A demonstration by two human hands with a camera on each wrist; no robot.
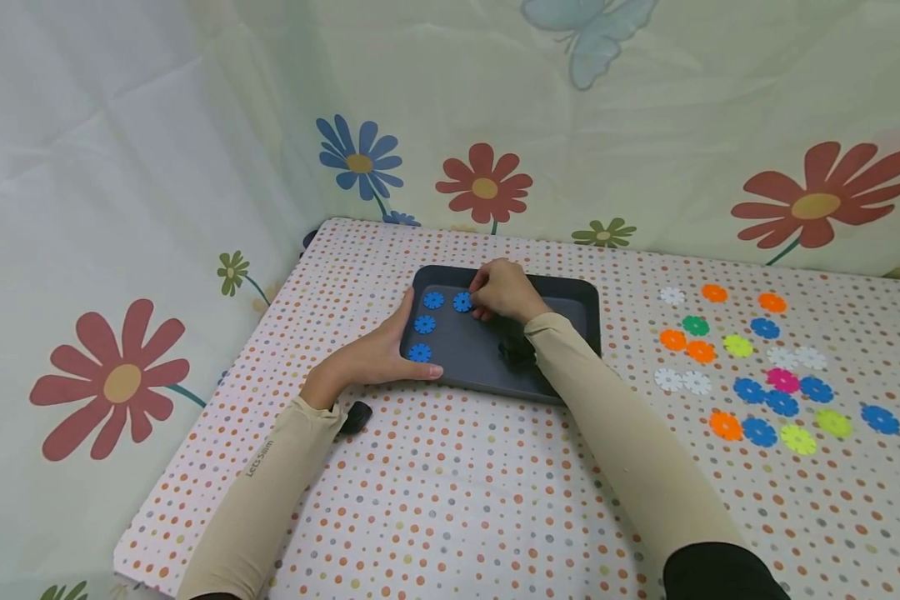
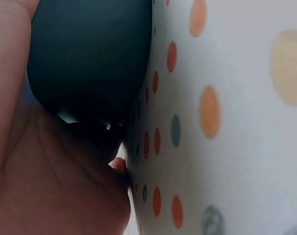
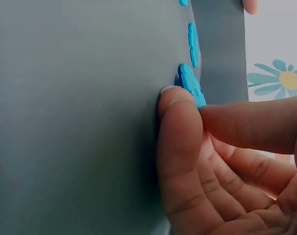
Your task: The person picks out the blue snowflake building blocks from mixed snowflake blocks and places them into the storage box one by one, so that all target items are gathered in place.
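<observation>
A dark grey rectangular tray (image 1: 480,350) lies on the dotted table. My left hand (image 1: 378,346) grips its near left corner, thumb over the front rim and fingers along the left side. In the left wrist view the tray's dark outer wall (image 2: 89,58) fills the space beside the palm. My right hand (image 1: 504,290) reaches into the tray near the back wall. Its thumb and fingertips pinch a blue snowflake-shaped plastic disc (image 3: 191,84), tilted close over the tray floor. Three more blue discs (image 1: 424,324) lie in a column along the tray's left side.
Loose notched discs in orange, white, green, yellow, pink and blue (image 1: 782,403) lie scattered on the table (image 1: 450,500) to the right. A small black object (image 1: 356,417) shows by the left wrist. Behind the table hangs a flower-printed cloth (image 1: 645,167).
</observation>
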